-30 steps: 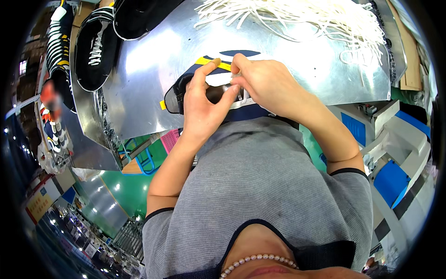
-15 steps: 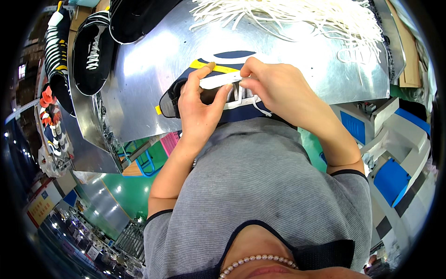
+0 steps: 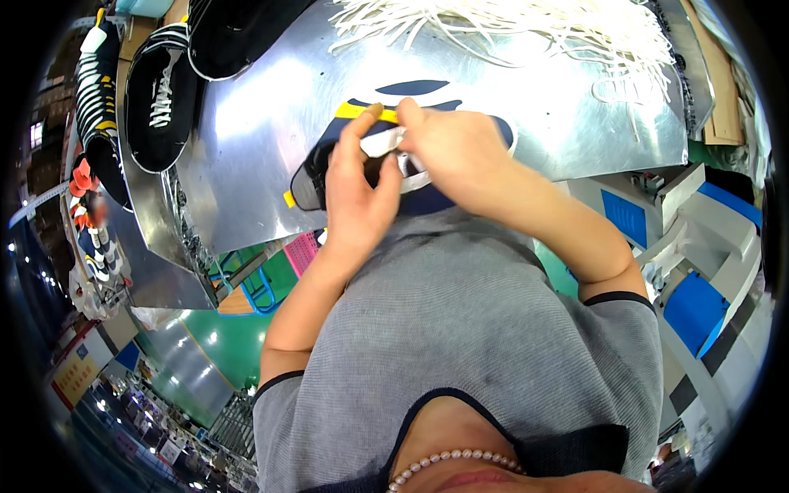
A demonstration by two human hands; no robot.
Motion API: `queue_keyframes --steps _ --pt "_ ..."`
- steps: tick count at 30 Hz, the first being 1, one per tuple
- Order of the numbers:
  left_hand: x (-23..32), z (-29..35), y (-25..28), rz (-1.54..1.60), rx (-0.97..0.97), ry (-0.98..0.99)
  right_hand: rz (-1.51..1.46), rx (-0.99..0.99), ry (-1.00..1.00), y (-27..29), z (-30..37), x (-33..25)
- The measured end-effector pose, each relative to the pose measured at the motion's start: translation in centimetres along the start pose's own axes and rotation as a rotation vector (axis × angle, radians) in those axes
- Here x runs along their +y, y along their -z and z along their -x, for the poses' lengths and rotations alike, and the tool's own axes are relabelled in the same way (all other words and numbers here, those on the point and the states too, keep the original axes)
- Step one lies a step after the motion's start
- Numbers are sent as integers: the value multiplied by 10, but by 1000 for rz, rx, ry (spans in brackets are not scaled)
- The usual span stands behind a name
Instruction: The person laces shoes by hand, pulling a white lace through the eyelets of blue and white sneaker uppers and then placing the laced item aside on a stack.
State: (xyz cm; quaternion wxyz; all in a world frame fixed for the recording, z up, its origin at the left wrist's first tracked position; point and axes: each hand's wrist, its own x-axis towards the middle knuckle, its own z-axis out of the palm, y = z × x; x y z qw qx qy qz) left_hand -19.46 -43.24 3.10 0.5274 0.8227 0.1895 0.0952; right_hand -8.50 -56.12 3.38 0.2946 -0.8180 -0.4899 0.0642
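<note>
A navy shoe upper (image 3: 500, 130) with a yellow stripe, white trim and a grey-black heel lies on the metal table in front of me. My left hand (image 3: 355, 193) is closed on the upper, its fingers over the far edge and its thumb inside the opening. Between the two hands shows a white tongue-like strip (image 3: 382, 144). The fingers of my right hand (image 3: 460, 156) are bent together at the end of this strip, the hand lying over the lacing area. Its fingertips are partly hidden and slightly blurred. White lacing shows only in part below them.
A heap of loose white laces (image 3: 526, 33) lies along the table's far side. Black shoe uppers (image 3: 156, 103) rest at the left, with a row of striped ones (image 3: 97, 82) beyond. The metal table (image 3: 246, 164) ends close to my body. A grey-and-blue machine (image 3: 699, 255) stands at the right.
My right hand has moved left toward my left hand and turned over the upper, covering more of the lacing. Less of the white strip shows. The left hand stays almost in place.
</note>
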Motion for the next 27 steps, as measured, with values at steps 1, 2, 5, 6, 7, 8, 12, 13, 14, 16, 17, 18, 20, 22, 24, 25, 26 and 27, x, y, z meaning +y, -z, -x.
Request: queue_keyframes --steps 1,2,5,6,7,8,12,13,14,16,17,18,20,22,24,25,26,27 --pt "5 -3 6 235 -30 139 -41 18 4 16 2 1" --pt "7 -3 9 260 -9 140 -43 -13 -35 29 8 5" --pt "7 -7 9 259 42 146 -96 15 -175 57 17 19" --pt "7 -9 8 231 53 154 -149 78 -293 61 19 21" --pt "8 -9 6 234 47 155 -146 78 -300 55 20 23" --pt "9 -10 4 225 78 155 -243 81 -307 40 20 26" --pt "-1 -17 18 290 11 175 -155 227 -222 9 14 38" --pt "4 -17 23 353 -19 249 -108 260 -208 7 12 41" --pt "9 -17 27 346 -20 247 -113 266 -208 3 9 46" --pt "18 -15 32 290 -8 199 -343 409 -239 -1 6 57" --pt "19 -8 35 30 22 14 -341 415 -240 3 9 57" --pt "20 2 38 -229 58 -168 -393 375 -271 11 15 52" --pt "30 12 39 -495 5 -267 -480 219 -384 27 31 33" --pt "31 8 24 -645 34 -460 -363 27 -390 28 49 18" --pt "28 1 11 -650 -47 -411 -233 -32 -354 9 56 14" --pt "26 -3 6 -654 -129 -361 -192 26 -304 -6 55 14" --pt "25 -9 2 -620 -45 -435 -151 84 -255 -11 55 14" --pt "21 -10 5 -632 -60 -413 -152 147 -266 0 52 13"
